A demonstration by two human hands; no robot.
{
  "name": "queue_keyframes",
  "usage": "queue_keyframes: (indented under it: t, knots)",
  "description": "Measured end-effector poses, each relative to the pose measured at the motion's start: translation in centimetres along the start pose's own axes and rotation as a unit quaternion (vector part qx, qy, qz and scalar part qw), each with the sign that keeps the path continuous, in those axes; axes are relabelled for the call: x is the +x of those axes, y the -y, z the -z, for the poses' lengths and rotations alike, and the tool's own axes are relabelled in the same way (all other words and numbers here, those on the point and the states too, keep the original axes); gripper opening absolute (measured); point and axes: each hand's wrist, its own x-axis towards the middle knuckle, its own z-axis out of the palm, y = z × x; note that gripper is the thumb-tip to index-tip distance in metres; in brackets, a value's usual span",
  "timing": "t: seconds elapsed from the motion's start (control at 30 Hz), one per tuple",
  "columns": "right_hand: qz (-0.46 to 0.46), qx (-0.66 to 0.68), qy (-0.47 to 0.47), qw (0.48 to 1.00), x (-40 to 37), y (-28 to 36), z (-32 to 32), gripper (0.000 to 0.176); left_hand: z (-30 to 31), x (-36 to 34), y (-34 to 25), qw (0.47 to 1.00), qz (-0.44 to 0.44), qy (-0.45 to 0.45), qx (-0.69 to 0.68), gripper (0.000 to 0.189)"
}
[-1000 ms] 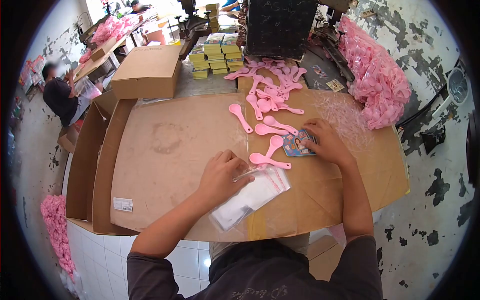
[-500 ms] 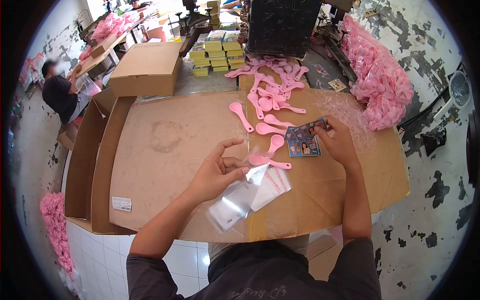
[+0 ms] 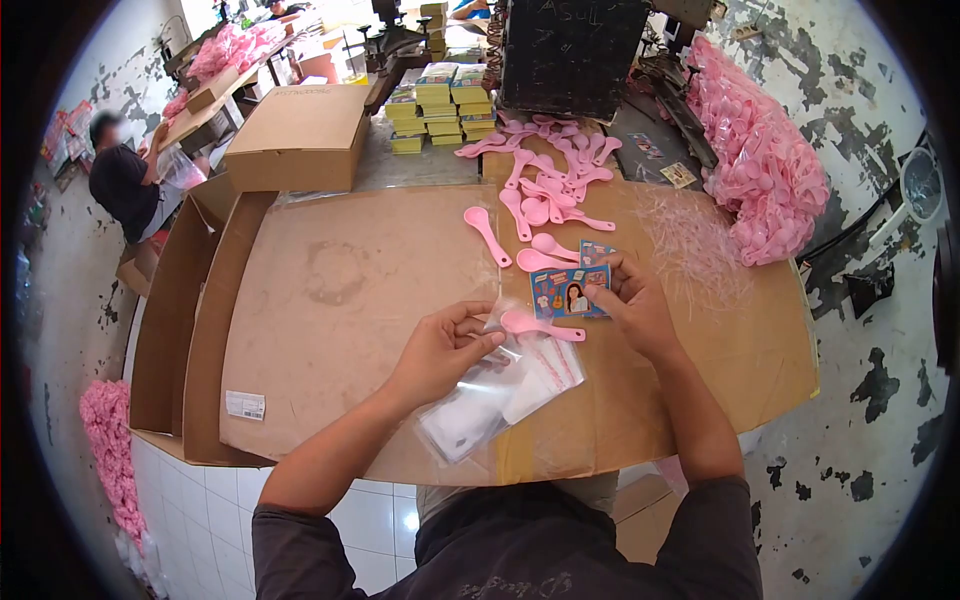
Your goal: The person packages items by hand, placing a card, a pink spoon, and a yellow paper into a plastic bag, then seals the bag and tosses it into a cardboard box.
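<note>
My left hand (image 3: 440,350) pinches the upper edge of a clear plastic bag (image 3: 497,358) between thumb and fingers. Under it lie more clear bags (image 3: 462,425) and white pieces with red print (image 3: 545,378). My right hand (image 3: 637,305) grips a blue printed card (image 3: 556,293) with a person's picture, just above and right of the bag. Partly hidden behind that card is another blue card (image 3: 597,251). A pink measuring spoon (image 3: 548,328) lies between my hands, its bowl close to the bag's top. Other pink spoons (image 3: 487,237) are scattered farther up the cardboard.
Cardboard (image 3: 330,350) covers the table. An open carton (image 3: 185,330) borders it on the left, with a closed box (image 3: 297,135) behind. Stacked cards (image 3: 437,105) stand at the back near a black box (image 3: 570,60). Bagged pink spoons (image 3: 760,160) pile up at right. Another person (image 3: 125,190) sits far left.
My right hand has moved left and slightly down with a card, toward the bag; another card stays behind. My left hand has shifted slightly, its fingers curling closer to the bag's edge.
</note>
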Motion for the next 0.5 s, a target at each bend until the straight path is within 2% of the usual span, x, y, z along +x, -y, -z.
queue_keyframes:
  t: [0.1, 0.2, 0.3, 0.4, 0.5]
  knots:
    - [-0.011, 0.116, 0.014, 0.993, -0.3, -0.2, 0.3, 0.014, 0.1, 0.1, 0.8, 0.999, -0.016, 0.02, 0.035, 0.038]
    - [0.012, 0.048, 0.183, 0.982, -1.0, -0.5, -1.2, 0.015, -0.5, -0.8, -1.0, 0.992, -0.005, 0.027, 0.12, 0.036]
    - [0.046, -0.185, 0.225, 0.956, -1.5, -0.7, -2.4, 0.015, 0.0, -1.0, -1.1, 0.952, -0.086, -0.024, 0.292, 0.037]
    - [0.021, -0.247, 0.219, 0.944, -1.7, 0.9, -2.8, 0.015, 0.8, -1.3, -2.6, 0.904, -0.144, -0.08, 0.395, 0.038]
    - [0.013, -0.245, 0.229, 0.942, -1.7, 0.5, -2.5, 0.016, 1.8, -1.0, -2.7, 0.947, -0.178, -0.094, 0.251, 0.04]
